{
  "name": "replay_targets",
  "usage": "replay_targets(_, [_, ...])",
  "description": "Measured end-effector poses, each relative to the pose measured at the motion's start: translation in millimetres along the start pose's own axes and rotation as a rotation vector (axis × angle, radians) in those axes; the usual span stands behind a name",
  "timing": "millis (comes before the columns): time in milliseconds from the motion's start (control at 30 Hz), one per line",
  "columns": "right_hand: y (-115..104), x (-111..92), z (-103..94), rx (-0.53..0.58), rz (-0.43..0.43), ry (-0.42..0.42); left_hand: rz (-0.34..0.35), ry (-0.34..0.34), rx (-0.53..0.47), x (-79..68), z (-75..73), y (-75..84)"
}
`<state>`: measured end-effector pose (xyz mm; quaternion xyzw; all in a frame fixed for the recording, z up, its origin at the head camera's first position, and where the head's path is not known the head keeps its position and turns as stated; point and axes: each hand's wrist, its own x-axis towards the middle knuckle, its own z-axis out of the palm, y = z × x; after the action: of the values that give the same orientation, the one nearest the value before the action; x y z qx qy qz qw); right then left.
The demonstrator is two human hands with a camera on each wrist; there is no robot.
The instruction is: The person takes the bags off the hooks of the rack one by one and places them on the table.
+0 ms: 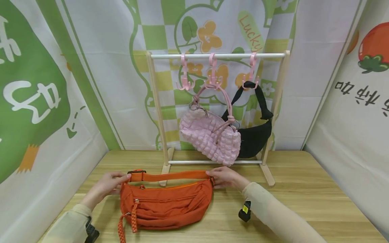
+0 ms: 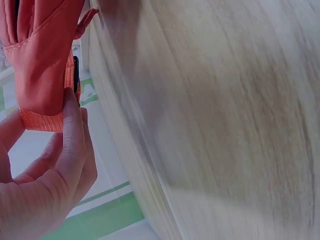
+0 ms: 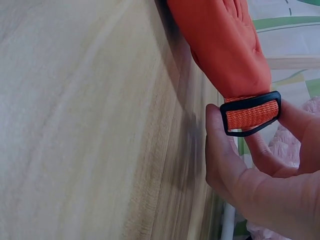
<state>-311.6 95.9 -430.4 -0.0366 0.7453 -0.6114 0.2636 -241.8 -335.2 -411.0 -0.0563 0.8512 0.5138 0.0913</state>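
An orange fanny pack stands on the wooden table in the head view, its strap stretched along the top and braided zipper pulls dangling at its left. My left hand pinches the strap end at the bag's left corner. In the left wrist view, the thumb and fingers close on the orange webbing there. At the opposite corner my right hand pinches the strap. The right wrist view has a black buckle between that hand's thumb and fingers.
Behind the bag stands a wood-and-metal rack with three pink hooks on its bar. A pink puffy handbag hangs from the middle hook, a black bag from the right one. Printed curtains enclose the table.
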Motion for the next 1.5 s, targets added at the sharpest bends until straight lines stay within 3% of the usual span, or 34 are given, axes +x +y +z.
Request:
replay_targets(333, [1,0,4.7,-0.036,-0.01,-0.034,-0.017,0.018,0.029,-2.4,-4.5,-3.3])
replay_targets(900, [2,-1,11.1,-0.126,-0.002,-0.009,-0.019,0.033,0.041,-2.4,-5.6,-6.3])
replay_targets(1067, [3,-3,12.4,-0.128,0.022,-0.009,-0.013,0.014,0.048,-4.0,-3.3,-7.8])
replay_targets(1500, [-1,-10,14.7,-0.262,0.012,0.022,-0.01,-0.008,0.035,-0.4,-1.5,-8.4])
